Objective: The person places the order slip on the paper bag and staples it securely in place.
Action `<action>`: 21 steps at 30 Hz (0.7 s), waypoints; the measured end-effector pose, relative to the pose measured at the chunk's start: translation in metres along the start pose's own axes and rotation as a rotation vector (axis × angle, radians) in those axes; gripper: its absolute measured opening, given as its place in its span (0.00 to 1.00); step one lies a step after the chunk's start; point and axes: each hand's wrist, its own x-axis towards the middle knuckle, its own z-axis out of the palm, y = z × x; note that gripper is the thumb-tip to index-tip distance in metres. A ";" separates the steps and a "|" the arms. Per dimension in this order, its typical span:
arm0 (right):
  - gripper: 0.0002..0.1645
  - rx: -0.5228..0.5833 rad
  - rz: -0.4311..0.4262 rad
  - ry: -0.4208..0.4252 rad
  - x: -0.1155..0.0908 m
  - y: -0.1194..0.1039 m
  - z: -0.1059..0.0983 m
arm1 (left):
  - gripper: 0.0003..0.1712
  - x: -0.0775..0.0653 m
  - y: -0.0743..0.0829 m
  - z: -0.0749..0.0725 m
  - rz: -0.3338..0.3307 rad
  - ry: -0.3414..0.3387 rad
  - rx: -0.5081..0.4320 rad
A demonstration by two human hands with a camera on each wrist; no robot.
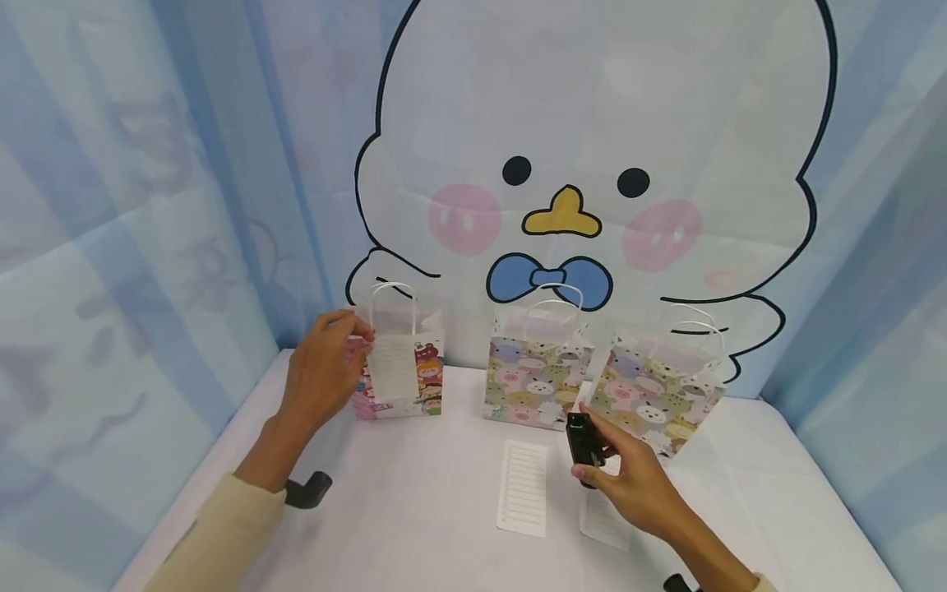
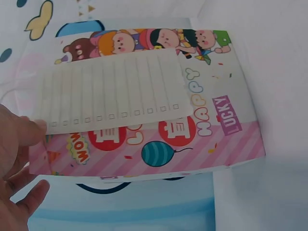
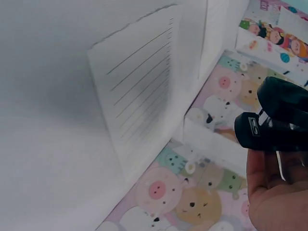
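Note:
In the head view my left hand point(image 1: 325, 366) is at the upper left edge of a gift bag point(image 1: 431, 374) printed with cartoon children. Its thumb and finger pinch the top corner of a lined paper slip point(image 1: 394, 370) lying over the bag's front. Up close in the left wrist view, the thumb presses on the slip point(image 2: 115, 91), which has a row of small checkboxes. My right hand point(image 1: 636, 481) grips a small black stapler point(image 1: 584, 444) in front of the other bags. The stapler point(image 3: 274, 118) has its jaws apart, with nothing between them.
Two gift bags with animal prints stand upright, one in the middle point(image 1: 521, 382) and one at the right point(image 1: 644, 395). Two more lined slips lie on the white table, one near the middle point(image 1: 522, 489) and one point(image 1: 602, 522) partly under my right hand. Patterned curtains point(image 1: 185, 247) enclose the table.

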 end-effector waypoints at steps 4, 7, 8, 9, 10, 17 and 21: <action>0.54 -0.071 0.054 0.004 -0.009 0.014 -0.007 | 0.09 0.001 0.002 -0.008 0.037 0.071 0.022; 0.56 -0.124 0.072 0.012 -0.016 0.024 -0.012 | 0.11 0.003 0.007 -0.014 0.063 0.127 0.030; 0.57 -0.143 0.077 0.014 -0.018 0.028 -0.014 | 0.12 0.003 0.010 -0.015 0.071 0.144 0.029; 0.57 -0.163 0.086 0.013 -0.020 0.031 -0.015 | 0.12 0.003 0.013 -0.016 0.078 0.162 0.025; 0.57 -0.183 0.094 0.013 -0.022 0.035 -0.017 | 0.12 0.004 0.016 -0.017 0.088 0.182 0.013; 0.59 -0.296 0.171 -0.017 -0.032 0.054 -0.024 | 0.12 0.010 0.044 -0.011 0.196 0.213 -0.049; 0.58 -0.355 0.183 -0.024 -0.035 0.064 -0.029 | 0.12 0.015 0.057 -0.001 0.225 0.186 -0.097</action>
